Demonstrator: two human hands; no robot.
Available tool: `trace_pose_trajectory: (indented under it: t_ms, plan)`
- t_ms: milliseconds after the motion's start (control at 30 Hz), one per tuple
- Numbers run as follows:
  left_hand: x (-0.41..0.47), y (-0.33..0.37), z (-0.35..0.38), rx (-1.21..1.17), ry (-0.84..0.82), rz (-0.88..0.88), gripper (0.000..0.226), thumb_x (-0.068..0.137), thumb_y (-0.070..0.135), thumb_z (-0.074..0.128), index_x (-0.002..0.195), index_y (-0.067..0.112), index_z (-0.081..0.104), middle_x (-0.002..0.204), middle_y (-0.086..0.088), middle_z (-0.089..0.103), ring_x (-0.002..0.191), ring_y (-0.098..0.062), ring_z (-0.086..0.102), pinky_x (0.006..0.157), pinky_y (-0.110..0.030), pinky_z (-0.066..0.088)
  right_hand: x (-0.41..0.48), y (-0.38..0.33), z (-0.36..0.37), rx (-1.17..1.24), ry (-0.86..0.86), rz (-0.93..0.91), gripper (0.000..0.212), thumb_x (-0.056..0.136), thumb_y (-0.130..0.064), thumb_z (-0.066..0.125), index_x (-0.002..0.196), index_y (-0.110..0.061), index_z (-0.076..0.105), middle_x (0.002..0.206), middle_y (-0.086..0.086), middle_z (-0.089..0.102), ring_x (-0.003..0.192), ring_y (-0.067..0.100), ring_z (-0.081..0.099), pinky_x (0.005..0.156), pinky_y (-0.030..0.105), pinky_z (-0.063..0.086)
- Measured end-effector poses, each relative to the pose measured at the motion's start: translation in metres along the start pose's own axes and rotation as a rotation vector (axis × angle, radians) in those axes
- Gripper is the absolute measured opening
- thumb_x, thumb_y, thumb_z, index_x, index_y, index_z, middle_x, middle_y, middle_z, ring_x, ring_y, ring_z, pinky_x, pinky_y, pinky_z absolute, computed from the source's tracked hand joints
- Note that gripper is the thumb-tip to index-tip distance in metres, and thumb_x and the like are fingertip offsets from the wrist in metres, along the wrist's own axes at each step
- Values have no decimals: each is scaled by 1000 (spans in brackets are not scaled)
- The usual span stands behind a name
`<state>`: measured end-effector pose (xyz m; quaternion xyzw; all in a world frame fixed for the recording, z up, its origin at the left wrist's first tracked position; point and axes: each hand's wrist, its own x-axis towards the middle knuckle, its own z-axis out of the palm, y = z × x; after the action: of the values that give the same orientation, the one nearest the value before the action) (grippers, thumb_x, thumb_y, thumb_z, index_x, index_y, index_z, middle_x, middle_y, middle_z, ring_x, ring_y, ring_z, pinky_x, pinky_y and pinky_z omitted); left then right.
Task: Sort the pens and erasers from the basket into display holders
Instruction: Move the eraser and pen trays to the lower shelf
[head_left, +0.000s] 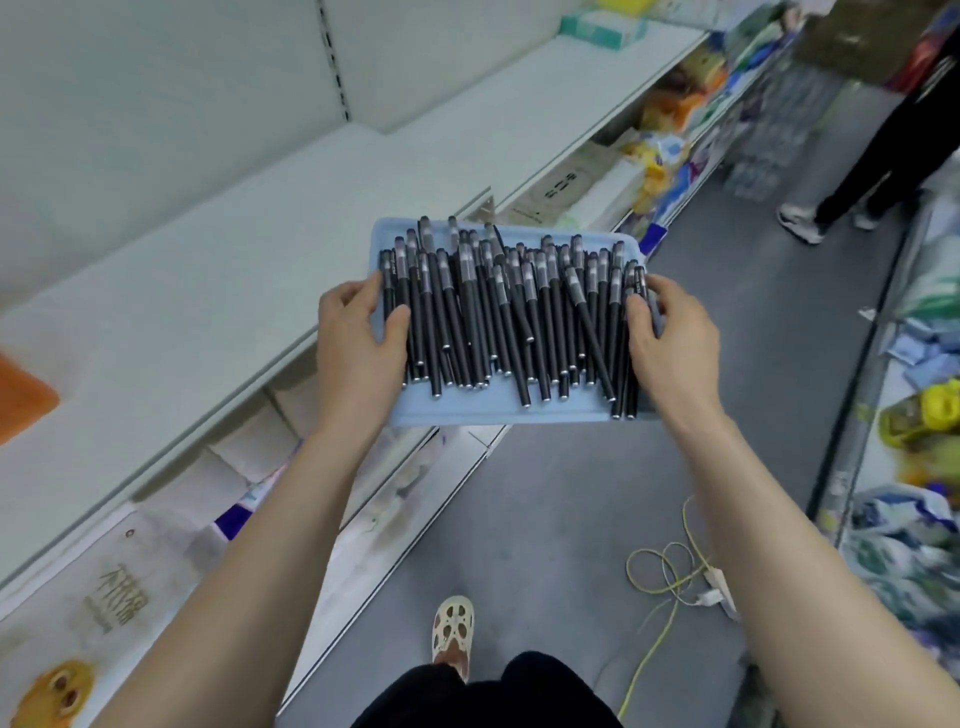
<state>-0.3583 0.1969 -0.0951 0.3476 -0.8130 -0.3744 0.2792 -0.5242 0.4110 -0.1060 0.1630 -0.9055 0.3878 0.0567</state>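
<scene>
A light blue tray (498, 413) carries a dense heap of black pens (506, 312) with grey caps, laid roughly side by side. I hold the tray in the air over the edge of a white shelf. My left hand (358, 338) grips the tray's left side, thumb lying on the outermost pens. My right hand (672, 338) grips the right side, fingers curled over the rim and the last pens. No erasers or display holders show.
A long bare white shelf (208, 270) runs along the left, with an orange object (21, 395) at its left edge. Lower shelves hold packaged goods. A yellow cable (670, 571) lies on the grey aisle floor. Another person's legs (852, 176) stand far right. Cluttered goods fill the right side.
</scene>
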Motion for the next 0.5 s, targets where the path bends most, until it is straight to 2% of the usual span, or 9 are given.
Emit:
trace_pose_trajectory:
  t_ms: [167,367,500]
  plan:
    - [65,22,28,22,-34,64,48,96,22,54,143,13,46,136,-10,44,126,-15,42,95,-9,24,56,-5,-3,-34,58,26,40,100,-29,46,134,-13,55,121,13,64,118,29,54,96,36,40]
    - [127,41,77,45,-37,94,48,97,24,53,143,13,46,137,-10,46,125,-12,40,90,-6,21,135,10,5,-44,54,23,41,99,-32,44,135,-16,55,122,11,64,118,29,54,95,38,41]
    - [159,63,119,41,6,74,49,97,26,52,144,14,45,138,-10,45,126,-13,39,94,-10,22,196,26,3,-31,31,-7,41,99,-31,45,136,-15,54,123,12,63,119,30,53,96,39,40]
